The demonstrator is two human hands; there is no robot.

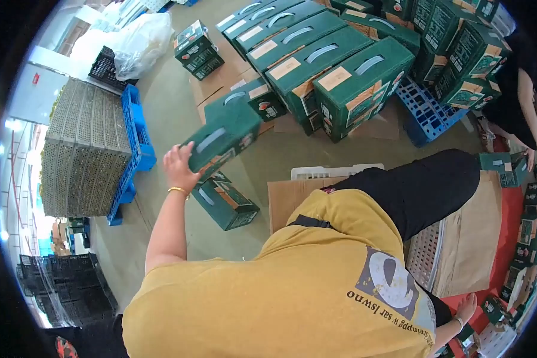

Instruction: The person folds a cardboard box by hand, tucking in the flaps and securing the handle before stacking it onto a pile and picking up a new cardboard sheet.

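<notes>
My left hand [180,169], with a gold bangle at the wrist, grips the end of a green box [225,138] with a pale handle. The box is slightly blurred and tilted. Below it on the floor lies another green box [225,203], partly covered by the held one. Just beyond is a further green box [244,100] on cardboard. At the lower right, my right hand [466,306] hangs beside the red surface, fingers stretched out, near a small green box [494,309]; nothing shows in it.
Several large green boxes [364,83] stand in a row ahead, beside a blue pallet [426,110] with stacked boxes. Grey trays [86,149] rise on a blue pallet at left. Cardboard [468,238] lies right of my legs. Another person's arm [528,107] is at far right.
</notes>
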